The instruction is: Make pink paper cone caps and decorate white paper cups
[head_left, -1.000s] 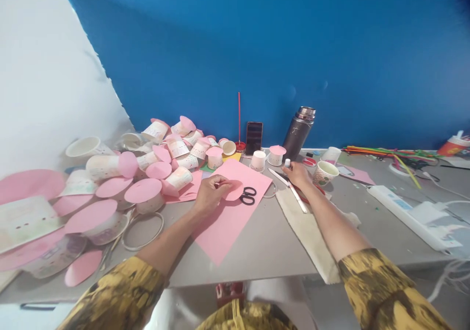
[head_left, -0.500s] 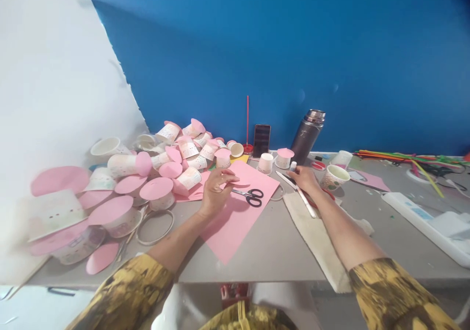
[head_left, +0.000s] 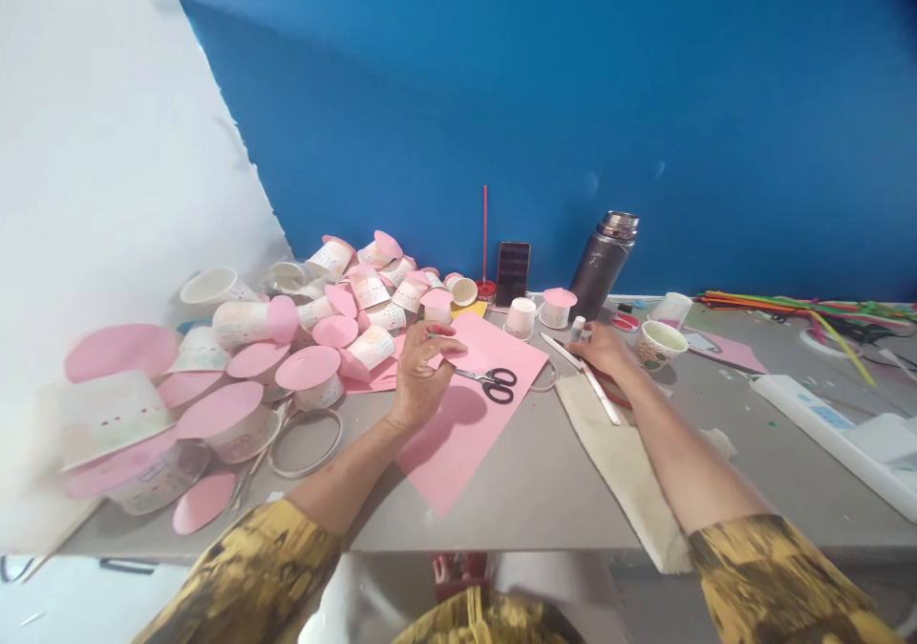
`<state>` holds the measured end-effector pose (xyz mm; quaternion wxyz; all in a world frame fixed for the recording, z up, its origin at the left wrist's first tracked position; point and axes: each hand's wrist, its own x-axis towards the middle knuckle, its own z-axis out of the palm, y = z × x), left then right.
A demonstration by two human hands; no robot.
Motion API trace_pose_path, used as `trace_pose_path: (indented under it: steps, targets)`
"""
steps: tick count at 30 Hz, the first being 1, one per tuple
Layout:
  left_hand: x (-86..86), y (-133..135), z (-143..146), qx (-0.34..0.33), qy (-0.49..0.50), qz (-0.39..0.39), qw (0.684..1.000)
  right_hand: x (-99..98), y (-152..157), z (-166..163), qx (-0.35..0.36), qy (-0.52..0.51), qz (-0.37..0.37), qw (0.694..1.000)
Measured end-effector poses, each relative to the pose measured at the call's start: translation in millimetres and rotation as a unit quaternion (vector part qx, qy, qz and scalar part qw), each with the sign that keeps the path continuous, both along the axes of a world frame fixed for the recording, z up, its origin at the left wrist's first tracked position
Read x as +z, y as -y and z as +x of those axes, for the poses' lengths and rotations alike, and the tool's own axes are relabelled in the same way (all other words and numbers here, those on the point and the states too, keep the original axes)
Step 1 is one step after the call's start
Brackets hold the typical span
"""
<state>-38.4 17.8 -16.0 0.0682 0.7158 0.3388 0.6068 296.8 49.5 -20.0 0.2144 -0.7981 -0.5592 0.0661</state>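
Note:
My left hand point(head_left: 422, 376) is raised over a pink sheet of paper point(head_left: 448, 467), thumb and fingertips closed together. What they pinch, if anything, cannot be made out against the pink. Beside those fingertips lie black-handled scissors point(head_left: 500, 385), blades toward the hand. My right hand point(head_left: 606, 350) reaches to the right of the sheet, its fingers closed round a small bottle with a whitish cap point(head_left: 577, 327); the bottle's lower part is hidden. Just below that hand are a white pen point(head_left: 600, 394) and another slim white tool point(head_left: 561, 351), near a beige cloth point(head_left: 630, 491).
Many paper cups with pink discs point(head_left: 308, 369) are heaped at left, near a ring of tape point(head_left: 307, 443). At the back stand a phone point(head_left: 513, 274), two small cups point(head_left: 521, 319) and a dark flask point(head_left: 603, 267). A patterned cup point(head_left: 659, 346) and a power strip point(head_left: 823, 434) lie right.
My right fingers have closed further about the capped bottle, which has shifted slightly to the right. My left hand stays almost where it was, and the whole view has drifted a little.

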Motion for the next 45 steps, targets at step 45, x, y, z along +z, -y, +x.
trace_pose_path:
  steps: [45]
  targets:
    - [-5.6,17.2,15.7,-0.277,0.354,-0.555,0.700,-1.6,54.2,-130.6,0.259,-0.533,-0.023,0.805]
